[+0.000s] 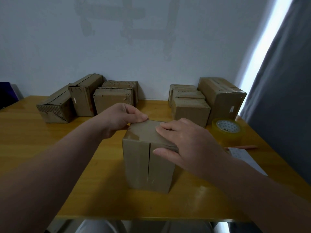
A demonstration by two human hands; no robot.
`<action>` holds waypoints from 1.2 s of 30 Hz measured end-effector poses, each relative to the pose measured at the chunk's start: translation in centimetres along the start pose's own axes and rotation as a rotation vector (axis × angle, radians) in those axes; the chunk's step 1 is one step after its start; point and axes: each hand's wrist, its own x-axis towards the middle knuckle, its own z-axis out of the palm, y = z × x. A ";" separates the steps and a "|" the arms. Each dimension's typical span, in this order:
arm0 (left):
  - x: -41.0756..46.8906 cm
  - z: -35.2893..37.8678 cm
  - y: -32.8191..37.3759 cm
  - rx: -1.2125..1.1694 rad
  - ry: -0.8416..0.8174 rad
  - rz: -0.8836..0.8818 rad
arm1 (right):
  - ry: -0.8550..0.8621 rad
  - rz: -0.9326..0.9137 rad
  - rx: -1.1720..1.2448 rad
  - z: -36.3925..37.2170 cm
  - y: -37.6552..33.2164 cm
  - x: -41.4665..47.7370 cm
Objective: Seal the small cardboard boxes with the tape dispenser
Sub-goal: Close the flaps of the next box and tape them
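A pale wall (117, 47) fills the upper view from 10 to 1 o'clock, and a grey curtain (286, 98) hangs down the 3 o'clock side with a bright strip of light along its edge. Below them a yellow wooden table (42, 148) spreads across the lower half. At 11 o'clock, against the wall, stands a cluster of worn cardboard boxes (84, 98), some with torn, ragged edges. At 1 o'clock a second cluster (218, 98) sits with its tallest box on the outside. At the centre of the table stands the small cardboard box (148, 165), upright, with a vertical flap seam down its near face and glossy tape showing on its top. The left hand (117, 118) comes in from 8 o'clock and grips the box's far left top corner, its fingers curled onto the top edge. The right hand (186, 140) comes in from 4 o'clock and lies flat on the box top, fingers straight and spread, with its thumb on the near face just below the top edge. At 3 o'clock, near the right cluster, the tape roll (227, 132) rests on the table, clear yellowish, apart from both hands. Just nearer lie a white sheet of paper (244, 155) and a pencil (244, 146).
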 end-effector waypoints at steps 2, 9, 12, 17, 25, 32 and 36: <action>0.1 0.1 -0.4 0.032 0.023 0.052 | -0.001 0.000 0.001 0.1 0.1 0.0; 0.0 1.0 -1.5 0.039 0.163 0.185 | -0.003 0.003 0.012 0.4 0.6 0.0; -0.3 1.7 -1.4 0.015 0.246 0.140 | -0.012 0.007 0.008 0.3 0.6 -0.1; -2.0 2.3 -0.3 0.403 0.527 0.256 | -0.007 0.047 0.026 0.2 0.3 -0.2; -6.3 3.1 -1.3 0.852 0.383 0.554 | 0.232 0.320 0.424 0.0 1.2 0.7; -5.4 2.7 -3.0 0.816 0.430 0.684 | -0.512 0.518 0.744 0.1 4.2 1.9; -5.4 2.7 -3.8 0.918 0.448 0.818 | -0.493 0.318 0.596 0.4 4.0 1.8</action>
